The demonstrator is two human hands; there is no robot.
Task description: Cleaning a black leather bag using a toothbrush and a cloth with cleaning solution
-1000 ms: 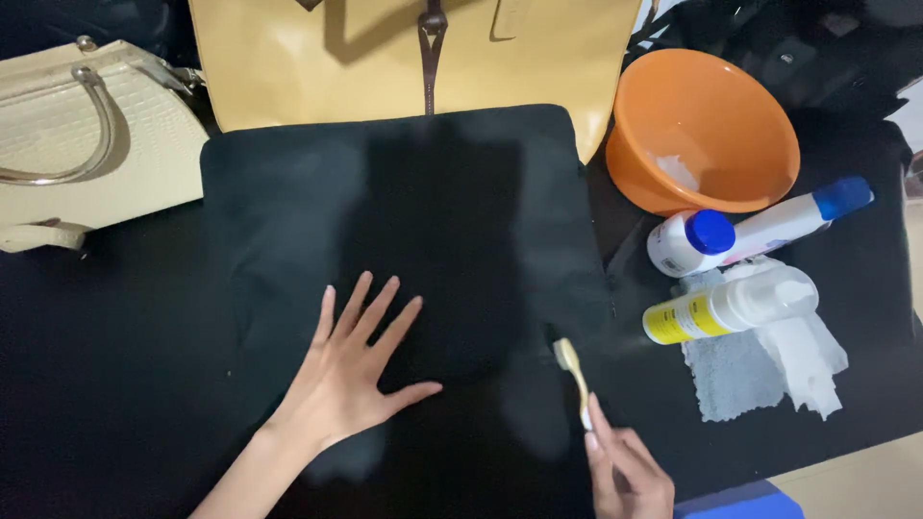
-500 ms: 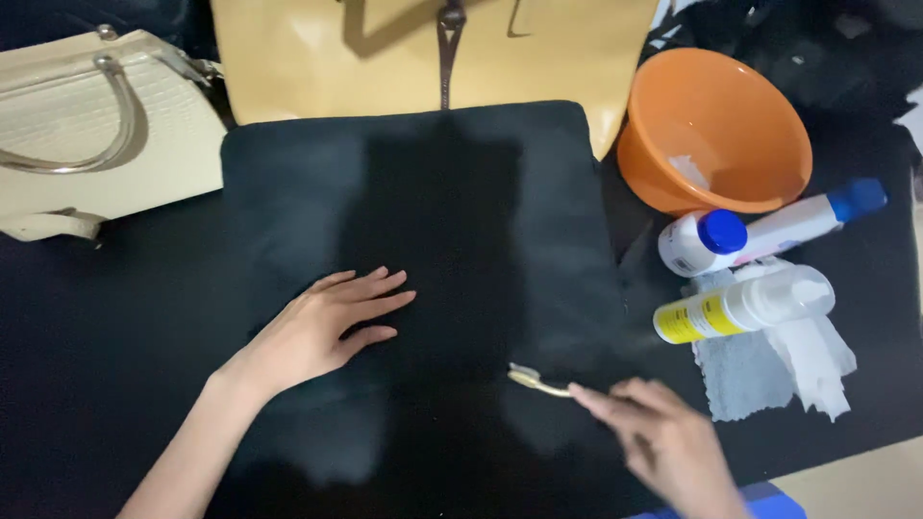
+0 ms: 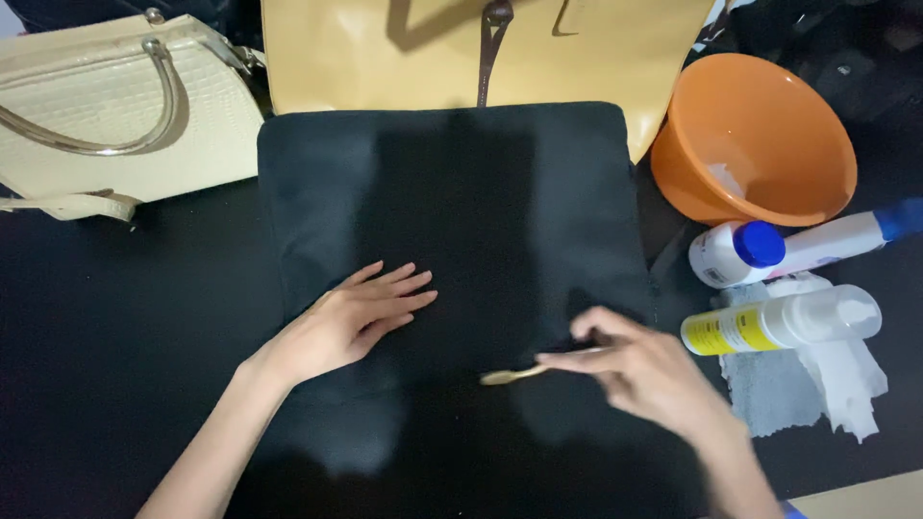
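Note:
A flat black fabric bag lies on the dark table. My left hand rests palm down on its lower left part, fingers spread and pointing right. My right hand holds a small light-coloured brush, like a toothbrush, with its head pointing left and touching the black fabric near the bag's lower middle. The right hand is blurred by motion.
A cream handbag lies at top left and a tan leather bag at top centre. An orange bowl sits at right. Below it lie a blue-capped bottle, a white bottle with a yellow label and a crumpled cloth.
My left hand turned from pointing up to pointing right and slid left. My right hand swung the brush from upright to pointing left, moving up onto the fabric. The camera view shifted.

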